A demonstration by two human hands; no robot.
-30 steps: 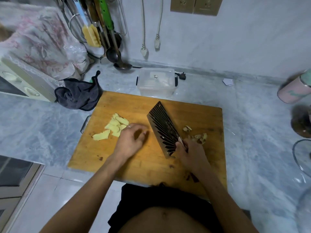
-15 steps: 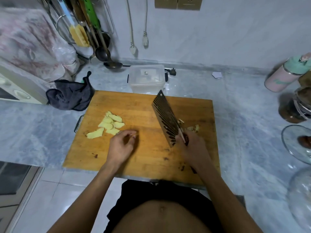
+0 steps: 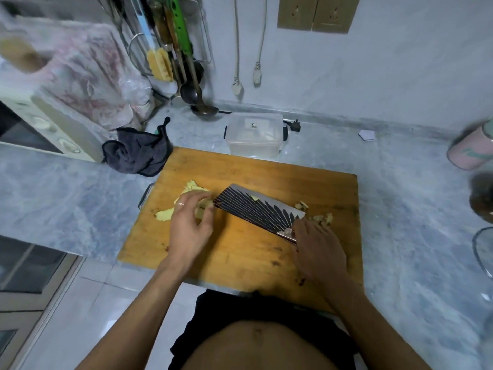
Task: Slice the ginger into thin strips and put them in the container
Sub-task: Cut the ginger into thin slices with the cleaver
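Pale yellow ginger slices (image 3: 163, 215) lie at the left of the wooden cutting board (image 3: 240, 252). My left hand (image 3: 190, 222) rests on top of the pile, fingers curled over the slices and hiding most of them. My right hand (image 3: 317, 252) grips the handle of a cleaver (image 3: 256, 209) with a dark fan-patterned blade, laid nearly flat, its tip beside my left fingers. Ginger peel scraps (image 3: 321, 218) lie behind the blade at the right. A clear plastic container (image 3: 254, 137) stands just past the board's far edge.
A dark cloth (image 3: 138, 152) lies off the board's far-left corner, beside a cream microwave (image 3: 48, 126). Ladles and utensils (image 3: 186, 76) hang at the back wall. A pink-and-green bottle (image 3: 472, 150), a dark jar and glass lids sit along the right edge.
My left hand moved left onto the ginger slices. The cleaver swung from pointing away to lying across the board, tip toward the slices.
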